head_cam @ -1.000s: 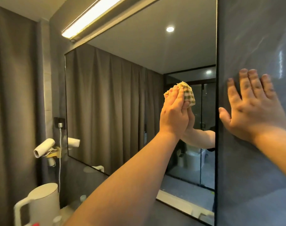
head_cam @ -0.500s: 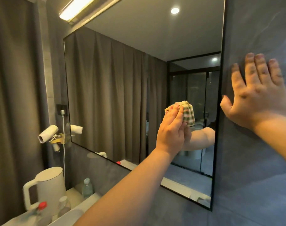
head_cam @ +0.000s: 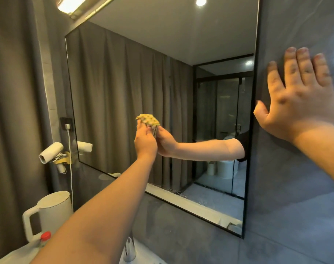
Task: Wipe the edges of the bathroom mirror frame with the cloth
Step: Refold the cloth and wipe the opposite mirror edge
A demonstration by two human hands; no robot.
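Observation:
A large wall mirror with a thin black frame (head_cam: 250, 141) fills the middle of the view. My left hand (head_cam: 145, 141) presses a yellow checked cloth (head_cam: 148, 120) against the glass near the mirror's middle, well away from the frame's edges. Its fingers lie fairly straight over the cloth, and its reflection meets it in the glass. My right hand (head_cam: 299, 103) lies flat with spread fingers on the grey wall tile, just right of the frame's right edge, its thumb near the frame.
A white kettle (head_cam: 48, 212) stands at lower left beside a red-capped bottle (head_cam: 45, 238). A white hair dryer (head_cam: 51, 152) hangs on the wall left of the mirror, with a cord (head_cam: 70, 168) below a socket. A tap (head_cam: 129, 248) sits below my forearm.
My left hand has slid the cloth down and to the left across the glass. The camera has dipped lower, showing more of the counter. My right hand has stayed flat on the wall.

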